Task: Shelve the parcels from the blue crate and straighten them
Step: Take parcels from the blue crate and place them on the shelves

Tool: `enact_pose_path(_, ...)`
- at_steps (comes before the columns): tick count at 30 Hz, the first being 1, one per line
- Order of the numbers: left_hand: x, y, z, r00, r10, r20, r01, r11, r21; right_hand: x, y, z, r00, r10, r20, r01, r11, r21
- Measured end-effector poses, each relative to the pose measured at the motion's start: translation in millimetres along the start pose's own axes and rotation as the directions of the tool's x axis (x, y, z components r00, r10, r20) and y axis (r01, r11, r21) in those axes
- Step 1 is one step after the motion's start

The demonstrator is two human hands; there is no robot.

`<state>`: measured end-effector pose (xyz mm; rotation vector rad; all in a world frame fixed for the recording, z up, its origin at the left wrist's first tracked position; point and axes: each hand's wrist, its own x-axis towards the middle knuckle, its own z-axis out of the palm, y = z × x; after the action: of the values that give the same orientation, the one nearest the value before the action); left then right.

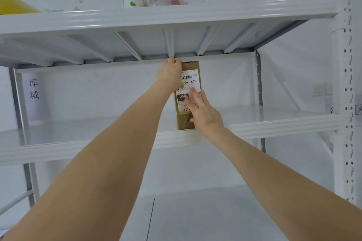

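The parcel [189, 82] is gripped at its top by the left hand [170, 74] and pressed by straight fingers [205, 98] of the right hand [206, 115].

Upright parcel [189, 84] on shelf [98, 144], left hand [170, 73] atop, right hand [204, 112] against front

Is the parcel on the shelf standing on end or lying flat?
Standing on end: parcel sits on its short base on the shelf; left hand grips its top, right hand flat against its front.
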<state>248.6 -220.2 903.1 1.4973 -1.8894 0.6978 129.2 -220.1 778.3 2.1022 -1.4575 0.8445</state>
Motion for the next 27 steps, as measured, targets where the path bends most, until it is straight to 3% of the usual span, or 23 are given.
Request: enact_pose_path(27, 35.3, -17.7, 41.6, 0.999, 0.016, 0.031, -0.016, 1.000, 0.003, 34.0, 0.6, 22.8, 0.998, 0.067, 0.017, -0.067, 0.998, -0.019)
